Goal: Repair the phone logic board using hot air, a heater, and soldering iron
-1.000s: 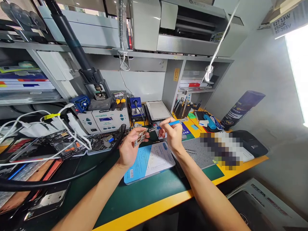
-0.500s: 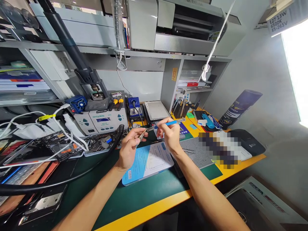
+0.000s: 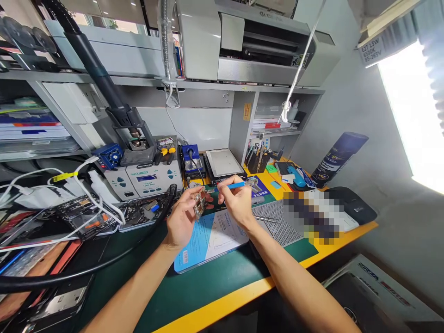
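My left hand (image 3: 181, 219) grips a small circuit board (image 3: 200, 202) by its edge, thumb and fingers closed on it. The board is tilted, with one face of metal shields and small parts showing. Pinched like a pen in my right hand (image 3: 237, 206) is a slim tool with a blue handle (image 3: 236, 185) and metal ends. Its left end points towards the board; whether it touches is too small to tell. Both hands are raised over a blue and white box (image 3: 222, 236) lying on the green mat (image 3: 204, 289).
A black hose (image 3: 138, 245) curves across the mat on the left, near a tray of boards (image 3: 138, 212). Behind stand a hot-air station (image 3: 149, 180) and a blue soldering station (image 3: 192, 162). At right are tweezers (image 3: 265, 218) on a perforated plate (image 3: 289, 226) and a spray can (image 3: 338, 159).
The board has turned from nearly edge-on so that its face shows. My right hand and the blue-handled tool have shifted slightly left, and the camera view has moved a little.
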The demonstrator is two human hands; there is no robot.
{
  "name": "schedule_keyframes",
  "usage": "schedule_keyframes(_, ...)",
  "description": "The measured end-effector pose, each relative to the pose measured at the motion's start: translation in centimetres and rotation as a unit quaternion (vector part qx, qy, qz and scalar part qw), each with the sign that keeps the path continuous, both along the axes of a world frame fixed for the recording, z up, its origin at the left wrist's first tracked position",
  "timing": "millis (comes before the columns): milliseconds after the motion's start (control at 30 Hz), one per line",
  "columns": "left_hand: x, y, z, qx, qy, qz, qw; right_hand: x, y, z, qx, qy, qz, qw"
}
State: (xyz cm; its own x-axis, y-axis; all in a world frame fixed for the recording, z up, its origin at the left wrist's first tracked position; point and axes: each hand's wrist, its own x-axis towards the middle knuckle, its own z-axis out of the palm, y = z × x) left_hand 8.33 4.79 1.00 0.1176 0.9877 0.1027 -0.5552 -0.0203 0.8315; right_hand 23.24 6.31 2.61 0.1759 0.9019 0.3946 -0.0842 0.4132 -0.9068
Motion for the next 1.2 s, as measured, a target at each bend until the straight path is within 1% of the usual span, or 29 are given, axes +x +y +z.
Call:
schedule_keyframes(100, 0.1, 0.0, 0.0, -0.009, -0.017, -0.004, 1.0, -0.2, 0.0, -0.4, 0.015, -0.005, -0.003, 1.0)
schedule_keyframes(233, 0.1, 0.1, 0.2, -0.021, -0.033, -0.01, 0.999, -0.2, 0.3, -0.8, 0.007, -0.027, 0.001, 1.0)
schedule_keyframes(300, 0.0, 0.1, 0.3, -0.03, -0.035, -0.014, 0.999, -0.2, 0.4, -1.0, -0.007, -0.013, -0.005, 1.0)
schedule_keyframes(467, -0.2, 0.0, 0.6, -0.059, -0.038, -0.019, 0.997, 0.2, 1.5, -1.0, -0.061, 0.027, 0.018, 0.998)
schedule_keyframes(533, -0.3, -0.1, 0.5, -0.063, -0.034, -0.024, 0.997, 1.0, 2.5, -0.9, -0.08, 0.064, -0.008, 0.995)
schedule_keyframes(633, -0.4, 0.0, 0.2, -0.064, -0.035, -0.025, 0.997, 2.9, 4.2, -0.9, -0.099, 0.127, -0.077, 0.984)
schedule_keyframes(700, -0.4, 0.0, 0.0, -0.067, -0.034, -0.023, 0.997, 4.1, 4.9, -0.9, -0.116, 0.143, -0.091, 0.979)
schedule_keyframes(800, -0.5, 0.1, 0.0, -0.071, -0.039, -0.024, 0.996, 5.2, 5.0, -0.9, -0.122, 0.139, -0.091, 0.979)
schedule_keyframes(933, -0.5, 0.2, 0.1, -0.072, -0.043, -0.025, 0.996, 6.1, 4.1, -0.8, -0.115, 0.086, -0.096, 0.985)
schedule_keyframes(1033, -0.5, 0.2, 0.2, -0.071, -0.046, -0.029, 0.996, 7.8, 3.2, -0.5, -0.142, -0.009, -0.069, 0.987)
schedule_keyframes(1133, -0.6, 0.2, 0.1, -0.073, -0.055, -0.03, 0.995, 10.8, 2.5, 0.3, -0.176, -0.133, -0.051, 0.974)
schedule_keyframes(1200, -0.6, 0.3, 0.1, -0.071, -0.057, -0.031, 0.995, 13.2, 2.3, 1.1, -0.197, -0.227, -0.058, 0.952)
